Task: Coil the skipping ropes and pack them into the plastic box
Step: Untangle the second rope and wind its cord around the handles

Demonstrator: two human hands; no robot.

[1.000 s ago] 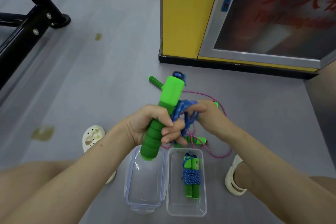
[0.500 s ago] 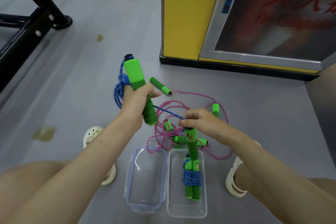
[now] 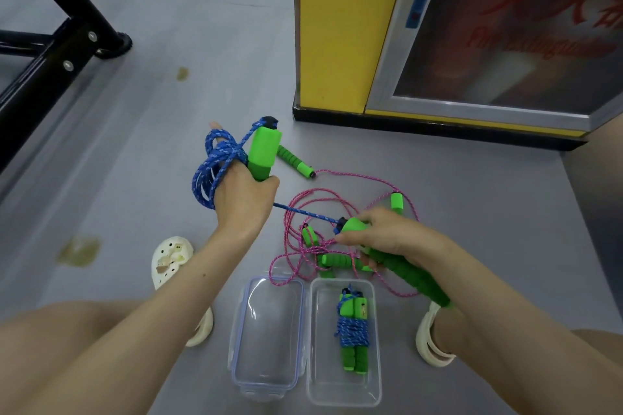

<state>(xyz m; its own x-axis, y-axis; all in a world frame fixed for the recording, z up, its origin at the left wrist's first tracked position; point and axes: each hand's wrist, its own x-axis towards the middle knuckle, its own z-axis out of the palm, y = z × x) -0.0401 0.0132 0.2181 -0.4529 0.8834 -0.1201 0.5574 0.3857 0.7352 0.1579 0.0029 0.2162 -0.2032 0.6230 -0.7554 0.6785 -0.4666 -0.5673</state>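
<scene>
My left hand (image 3: 243, 200) grips one green handle (image 3: 263, 153) of a blue skipping rope (image 3: 215, 162), with the rope looped in coils around that hand. A short taut stretch of blue rope runs to the other green handle (image 3: 397, 263), which my right hand (image 3: 387, 236) grips. Below on the floor stands a clear plastic box (image 3: 372, 387) holding a coiled blue rope with green handles (image 3: 352, 333). Its clear lid (image 3: 268, 333) lies open beside it on the left. Pink skipping ropes (image 3: 337, 192) with green handles lie tangled on the floor behind the box.
A yellow cabinet (image 3: 337, 27) with a framed glass door stands at the back right. A black metal frame (image 3: 43, 57) crosses the upper left. My two feet in white sandals (image 3: 170, 259) flank the box on the grey floor.
My left hand moved left and up with the coiled blue rope. My right hand went from pinching the rope to gripping the second green handle, drawing the rope taut.
</scene>
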